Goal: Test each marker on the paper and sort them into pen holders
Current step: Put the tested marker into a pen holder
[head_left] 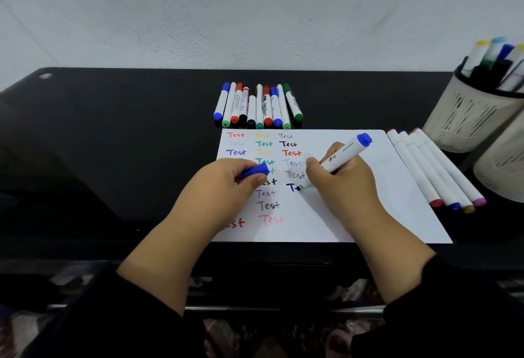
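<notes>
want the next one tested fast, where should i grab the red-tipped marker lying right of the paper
Pinch the red-tipped marker on its white barrel near the red end, coming from above and from the paper side. It lies flat as the leftmost of the row, so only that flank is free; a neighbouring marker lies against the other.

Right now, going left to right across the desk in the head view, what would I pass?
Left hand holding a blue cap → right hand writing with a blue marker → loose markers beside the paper → pen holders.
</notes>
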`<action>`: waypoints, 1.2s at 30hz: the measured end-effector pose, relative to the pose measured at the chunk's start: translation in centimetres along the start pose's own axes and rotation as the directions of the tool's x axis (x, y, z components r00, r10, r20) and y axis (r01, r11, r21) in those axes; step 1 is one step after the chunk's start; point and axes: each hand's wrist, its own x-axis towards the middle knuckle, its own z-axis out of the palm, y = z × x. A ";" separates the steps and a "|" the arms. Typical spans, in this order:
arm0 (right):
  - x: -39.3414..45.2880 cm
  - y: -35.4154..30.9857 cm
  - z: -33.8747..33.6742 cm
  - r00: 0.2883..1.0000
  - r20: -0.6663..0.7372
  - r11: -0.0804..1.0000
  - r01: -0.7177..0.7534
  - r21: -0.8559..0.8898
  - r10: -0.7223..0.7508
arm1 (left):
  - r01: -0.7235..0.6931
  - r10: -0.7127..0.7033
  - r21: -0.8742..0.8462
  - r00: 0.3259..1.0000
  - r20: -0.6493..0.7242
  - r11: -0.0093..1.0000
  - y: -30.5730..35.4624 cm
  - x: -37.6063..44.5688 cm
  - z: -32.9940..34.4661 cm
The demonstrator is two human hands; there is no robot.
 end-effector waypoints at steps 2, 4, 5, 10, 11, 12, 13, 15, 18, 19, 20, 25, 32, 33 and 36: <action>0.0 0.0 0.0 1.000 -0.027 1.000 -0.007 0.011 0.007 | 0.002 -0.002 0.001 1.000 0.004 1.000 0.1 0.0 0.0; 0.0 0.0 0.0 0.999 -0.052 1.000 -0.013 0.013 0.013 | 0.001 -0.001 0.003 1.000 0.002 1.000 0.1 0.0 0.0; 0.0 0.0 0.0 0.998 -0.055 1.000 -0.012 0.007 0.012 | 0.000 0.000 0.002 1.000 0.000 1.000 0.1 0.0 0.0; -0.1 -0.1 0.0 0.998 -0.064 1.000 -0.011 -0.007 0.010 | -0.002 0.002 -0.008 1.000 0.000 1.000 0.1 -0.2 0.0; -0.2 -0.1 0.0 0.998 -0.063 1.000 -0.017 -0.006 0.016 | -0.003 0.003 -0.007 1.000 -0.001 1.000 0.1 -0.1 0.0; -0.2 -0.2 0.0 0.998 -0.065 1.000 -0.023 -0.002 0.023 | -0.004 0.004 -0.004 1.000 -0.001 1.000 0.1 0.0 0.0; -0.2 -0.2 0.0 0.997 -0.072 1.000 -0.030 0.003 0.031 | -0.004 0.004 -0.001 1.000 0.000 1.000 0.1 0.0 0.0; -0.2 -0.2 0.0 0.995 -0.090 0.999 -0.040 -0.001 0.040 | -0.002 0.002 -0.001 1.000 0.004 1.000 0.1 0.0 0.0; -0.1 -0.3 -0.1 0.994 -0.103 0.999 -0.044 -0.014 0.042 | -0.014 0.014 -0.007 1.000 0.000 1.000 0.0 -0.1 0.1; -0.1 -0.3 -0.1 0.993 -0.112 0.999 -0.050 -0.003 0.049 | -0.015 0.015 -0.008 1.000 0.001 1.000 0.0 -0.2 0.1; 0.0 -0.4 -0.1 0.991 -0.120 0.998 -0.056 0.011 0.057 | -0.012 0.012 -0.007 1.000 0.002 1.000 0.1 -0.1 0.1; 0.0 -0.5 -0.2 0.994 -0.086 0.997 -0.070 0.015 0.071 | -0.002 0.003 -0.023 1.000 0.023 1.000 0.3 -0.1 0.1; 0.1 -0.6 -0.8 0.980 -0.092 0.943 -0.143 0.301 0.178 | 0.003 0.007 -0.125 0.997 0.075 0.992 0.7 -0.6 -0.1; 0.2 -0.8 -1.0 0.979 -0.060 0.907 -0.156 0.392 0.194 | 0.004 0.010 -0.157 0.996 0.087 0.988 0.8 -0.7 -0.2; 0.1 -1.5 -1.3 0.982 0.038 0.804 -0.172 0.569 0.184 | 0.006 0.025 -0.256 0.993 0.118 0.967 1.2 -0.8 -0.3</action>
